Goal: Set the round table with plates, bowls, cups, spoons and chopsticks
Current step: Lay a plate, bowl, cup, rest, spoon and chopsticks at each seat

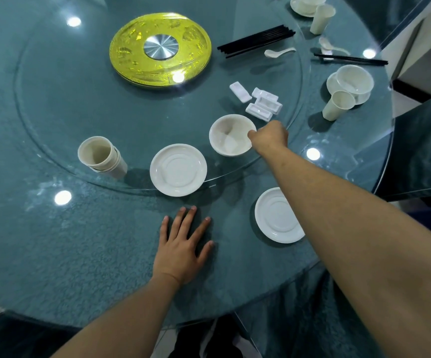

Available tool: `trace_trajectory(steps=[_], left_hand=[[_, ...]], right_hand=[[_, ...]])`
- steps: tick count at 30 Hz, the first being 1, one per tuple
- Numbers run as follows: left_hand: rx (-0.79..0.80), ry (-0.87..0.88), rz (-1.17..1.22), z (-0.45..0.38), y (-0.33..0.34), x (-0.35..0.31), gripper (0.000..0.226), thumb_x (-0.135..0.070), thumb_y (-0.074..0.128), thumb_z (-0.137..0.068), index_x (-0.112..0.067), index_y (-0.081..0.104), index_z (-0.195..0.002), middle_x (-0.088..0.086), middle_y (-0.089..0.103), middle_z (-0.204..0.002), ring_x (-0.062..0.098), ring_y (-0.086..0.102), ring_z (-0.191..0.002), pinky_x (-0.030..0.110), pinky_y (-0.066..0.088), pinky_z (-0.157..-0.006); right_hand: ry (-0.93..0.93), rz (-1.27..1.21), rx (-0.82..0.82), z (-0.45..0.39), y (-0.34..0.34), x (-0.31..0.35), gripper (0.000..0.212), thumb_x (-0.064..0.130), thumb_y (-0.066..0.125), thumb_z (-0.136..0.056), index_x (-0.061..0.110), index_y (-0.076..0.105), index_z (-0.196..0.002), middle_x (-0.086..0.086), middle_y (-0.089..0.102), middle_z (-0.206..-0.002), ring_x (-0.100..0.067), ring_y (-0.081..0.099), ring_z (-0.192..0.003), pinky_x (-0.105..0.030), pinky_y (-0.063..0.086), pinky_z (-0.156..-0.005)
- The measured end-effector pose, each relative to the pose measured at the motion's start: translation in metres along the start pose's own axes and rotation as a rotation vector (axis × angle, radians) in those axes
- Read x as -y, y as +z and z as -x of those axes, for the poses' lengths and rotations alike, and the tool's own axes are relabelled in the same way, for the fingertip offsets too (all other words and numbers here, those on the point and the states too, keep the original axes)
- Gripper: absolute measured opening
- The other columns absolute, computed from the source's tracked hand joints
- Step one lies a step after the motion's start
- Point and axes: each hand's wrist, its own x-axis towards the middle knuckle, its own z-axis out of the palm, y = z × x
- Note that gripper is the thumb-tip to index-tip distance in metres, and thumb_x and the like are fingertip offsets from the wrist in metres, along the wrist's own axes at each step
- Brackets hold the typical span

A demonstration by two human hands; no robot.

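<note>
One white bowl, round and glossy, sat on the glass turntable; right hand pinched its rim. Left hand lay flat, fingers spread, on the textured teal bench. Smooth white plate just beside bowl; stacked cream cups further left.

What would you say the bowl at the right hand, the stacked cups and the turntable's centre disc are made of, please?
The bowl looks like glossy white ceramic or melamine: thick rim, soft sheen; which one I cannot tell. The stacked cups look like matte cream plastic or paper, with thin walls and no glare. The centre disc looks like brushed metal, with radial streaks of reflection, set in a translucent yellow ring, probably glass or acrylic.
</note>
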Motion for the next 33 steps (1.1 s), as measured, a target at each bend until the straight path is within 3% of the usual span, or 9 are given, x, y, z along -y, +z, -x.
trace_trajectory(steps=[6, 8, 13, 19, 23, 26, 29, 33], left_hand=[[-0.006, 0.005, -0.008, 0.000, -0.001, 0.000, 0.059, -0.065, 0.030, -0.096, -0.042, 0.031, -0.150, -0.002, 0.012, -0.165, 0.020, 0.004, -0.153, 0.055, 0.012, -0.120], [-0.010, 0.005, -0.011, 0.000, 0.000, 0.000, 0.059, -0.065, 0.028, -0.096, -0.042, 0.031, -0.150, -0.002, 0.012, -0.165, 0.020, 0.004, -0.153, 0.055, 0.011, -0.120], [0.006, -0.007, 0.002, 0.000, 0.000, 0.000, 0.060, -0.066, 0.027, -0.095, -0.044, 0.027, -0.151, -0.004, 0.011, -0.165, 0.019, 0.002, -0.153, 0.054, 0.009, -0.120], [0.021, -0.016, -0.005, -0.001, -0.001, 0.000, 0.062, -0.069, 0.025, -0.094, -0.045, 0.025, -0.152, -0.005, 0.006, -0.165, 0.017, -0.002, -0.152, 0.053, 0.009, -0.120], [0.002, -0.002, 0.017, 0.000, -0.001, -0.001, 0.062, -0.067, 0.029, -0.094, -0.043, 0.029, -0.151, -0.004, 0.011, -0.165, 0.017, 0.002, -0.152, 0.054, 0.010, -0.120], [0.002, -0.003, 0.011, 0.000, 0.000, 0.000, 0.062, -0.067, 0.029, -0.094, -0.043, 0.029, -0.151, -0.004, 0.011, -0.165, 0.017, 0.002, -0.152, 0.054, 0.009, -0.120], [-0.002, -0.007, 0.012, 0.000, -0.001, -0.001, 0.062, -0.067, 0.029, -0.093, -0.042, 0.030, -0.151, -0.004, 0.012, -0.164, 0.017, 0.003, -0.152, 0.053, 0.008, -0.121], [-0.018, 0.000, 0.030, 0.001, -0.001, -0.001, 0.062, -0.066, 0.030, -0.093, -0.042, 0.032, -0.150, -0.003, 0.015, -0.164, 0.017, 0.004, -0.152, 0.052, 0.006, -0.121]], right_hand=[[-0.086, 0.009, 0.005, 0.007, -0.003, -0.005, 0.017, 0.021, 0.060, -0.083, 0.009, 0.058, -0.071, -0.003, 0.052, -0.065, -0.024, 0.048, -0.066, -0.025, 0.032, -0.049], [-0.093, -0.060, -0.025, 0.009, -0.004, -0.010, 0.015, 0.018, 0.059, -0.082, 0.009, 0.060, -0.070, -0.001, 0.050, -0.059, -0.022, 0.047, -0.064, -0.024, 0.036, -0.052], [-0.086, -0.229, -0.107, 0.018, -0.019, -0.025, 0.021, 0.026, 0.059, -0.084, 0.009, 0.067, -0.075, 0.001, 0.063, -0.071, -0.020, 0.057, -0.072, -0.029, 0.047, -0.071], [0.013, -0.367, -0.181, 0.043, -0.047, -0.081, 0.022, 0.039, 0.063, -0.083, 0.020, 0.065, -0.071, -0.001, 0.069, -0.074, -0.024, 0.066, -0.076, -0.038, 0.057, -0.077], [0.083, -0.288, -0.198, 0.074, -0.057, -0.137, 0.026, 0.041, 0.064, -0.085, 0.018, 0.066, -0.072, 0.001, 0.068, -0.071, -0.023, 0.067, -0.076, -0.032, 0.053, -0.072], [0.162, -0.275, -0.184, 0.094, -0.052, -0.171, 0.027, 0.038, 0.066, -0.088, 0.013, 0.067, -0.077, -0.005, 0.070, -0.077, -0.026, 0.067, -0.079, -0.035, 0.054, -0.074], [0.189, -0.226, -0.185, 0.108, -0.045, -0.190, 0.027, 0.033, 0.062, -0.092, 0.009, 0.069, -0.082, -0.006, 0.070, -0.084, -0.023, 0.062, -0.079, -0.027, 0.042, -0.071], [0.206, -0.179, -0.191, 0.119, -0.040, -0.201, 0.026, 0.028, 0.058, -0.095, 0.006, 0.070, -0.086, -0.008, 0.069, -0.084, -0.023, 0.058, -0.078, -0.027, 0.042, -0.072]])
